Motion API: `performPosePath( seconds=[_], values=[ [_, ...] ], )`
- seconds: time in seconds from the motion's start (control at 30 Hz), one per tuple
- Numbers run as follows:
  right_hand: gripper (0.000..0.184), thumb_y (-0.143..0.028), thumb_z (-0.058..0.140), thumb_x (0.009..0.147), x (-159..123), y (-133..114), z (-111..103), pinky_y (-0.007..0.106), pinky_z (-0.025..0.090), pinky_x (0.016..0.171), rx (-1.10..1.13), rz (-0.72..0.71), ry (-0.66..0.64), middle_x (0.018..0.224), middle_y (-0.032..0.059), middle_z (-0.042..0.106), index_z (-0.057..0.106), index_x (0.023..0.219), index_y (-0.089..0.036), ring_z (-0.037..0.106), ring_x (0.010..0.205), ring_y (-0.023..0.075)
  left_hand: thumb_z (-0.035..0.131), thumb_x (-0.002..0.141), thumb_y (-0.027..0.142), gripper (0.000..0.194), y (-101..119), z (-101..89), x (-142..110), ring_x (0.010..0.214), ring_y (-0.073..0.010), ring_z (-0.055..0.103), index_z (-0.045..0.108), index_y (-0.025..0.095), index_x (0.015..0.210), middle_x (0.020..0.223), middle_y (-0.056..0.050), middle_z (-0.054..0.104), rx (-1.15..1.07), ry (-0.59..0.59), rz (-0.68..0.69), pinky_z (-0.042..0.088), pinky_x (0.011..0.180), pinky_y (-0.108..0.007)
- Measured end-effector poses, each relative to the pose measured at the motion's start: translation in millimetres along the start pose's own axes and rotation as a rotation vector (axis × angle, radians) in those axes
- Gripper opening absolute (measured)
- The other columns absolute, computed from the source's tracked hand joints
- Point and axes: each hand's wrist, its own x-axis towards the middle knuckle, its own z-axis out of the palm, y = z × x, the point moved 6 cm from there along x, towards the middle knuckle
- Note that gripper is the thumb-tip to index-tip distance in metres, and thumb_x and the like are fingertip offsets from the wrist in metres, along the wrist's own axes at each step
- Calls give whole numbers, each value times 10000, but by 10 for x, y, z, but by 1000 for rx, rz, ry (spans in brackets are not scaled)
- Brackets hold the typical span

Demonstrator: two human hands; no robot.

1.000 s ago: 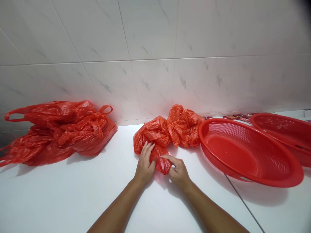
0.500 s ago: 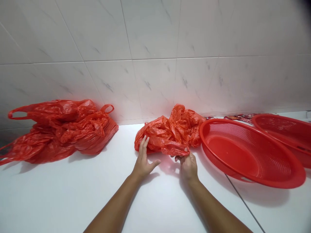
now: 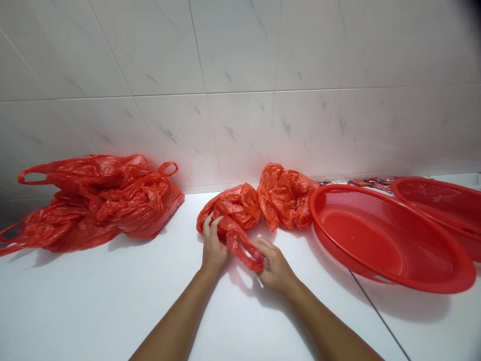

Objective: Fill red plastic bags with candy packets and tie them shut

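"Where is the crumpled red bag (image 3: 240, 201)?"

"On the white counter (image 3: 112, 301), its handle loop (image 3: 246, 259) pinched in a person's right hand (image 3: 276, 265); the left hand (image 3: 214, 250) lies against its side, apparently to steady thin plastic, though any grip there cannot be told."

"And beyond?"

"A second red bag (image 3: 287, 198) just beside it, then a red basket (image 3: 355, 240)."

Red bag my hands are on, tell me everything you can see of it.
The red bag looks like thin, glossy plastic, crumpled, lying on the white surface near the tiled wall. Its looped handle reaches toward you. Your left hand's grip is against its near left side; your right hand's grip holds the loop's end. Another crumpled bag sits close on its right; contact is unclear. Its inside is hidden.
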Motion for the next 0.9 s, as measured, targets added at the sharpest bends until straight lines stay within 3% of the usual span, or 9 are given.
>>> performPosePath(
  seconds=[0.1,0.23,0.33,0.43,0.53,0.6,0.7,0.77,0.9],
  values=[
    [471,-134,572,890,-19,138,-132,345,595,819,-2,84,187,1184,82,697,652,1336,-262,690,996,230,679,937,304,164,120,-22,-4,1557,-423,371,674,204,1067,1653,-150,416,0,-17,68,371,1248,-675],
    [357,-200,551,978,-70,229,-332,343,608,805,-49,166,425,1192,90,677,627,1322,-257,675,959,208,664,932,252,34,282,17,-52,1574,-365,379,676,225,948,1585,-105,536,8,-94,203,311,1299,-653],
    [406,-241,574,1001,-45,146,-299,339,630,759,-97,109,337,1387,107,622,649,1395,-299,680,873,176,708,902,276,100,400,100,-125,1535,-379,437,697,228,990,1531,-127,589,60,-190,315,295,1294,-684],
    [460,-208,557,999,-23,95,-178,346,648,776,-140,57,179,1587,86,509,682,1420,-344,715,1002,206,710,893,270,169,475,143,-170,1521,-383,454,712,230,1057,1533,-146,588,92,-238,331,337,1271,-679],
    [587,-211,540,1002,-15,159,-106,380,644,819,-170,74,114,1659,92,451,537,1575,-340,716,1080,240,700,899,257,75,587,144,-204,1513,-370,463,718,229,966,1574,-135,556,103,-264,365,326,1280,-658],
    [639,-247,560,1002,-9,239,-133,387,631,808,-169,128,155,1578,135,537,444,1629,-294,720,1000,234,696,898,255,33,695,156,-248,1490,-360,488,707,230,880,1632,-119,502,118,-295,431,311,1283,-650],
    [326,-303,624,985,-11,295,-252,368,578,783,-193,184,280,1155,103,726,686,1295,-226,682,888,229,666,906,222,57,812,197,-315,1444,-351,527,707,227,866,1689,-119,430,170,-306,477,358,1240,-636],
    [117,-319,649,978,-19,254,-327,338,512,721,-188,158,340,861,38,661,686,923,-223,612,772,204,638,919,199,85,822,228,-327,1392,-355,562,708,211,871,1692,-149,421,233,-285,444,417,1173,-613],
    [252,-310,639,978,-46,53,-350,329,455,737,48,-23,313,832,19,562,556,757,-221,552,775,189,621,954,232,141,706,243,-272,1332,-362,598,744,200,1016,1691,-187,408,347,-236,349,473,1055,-559]
  ],
)
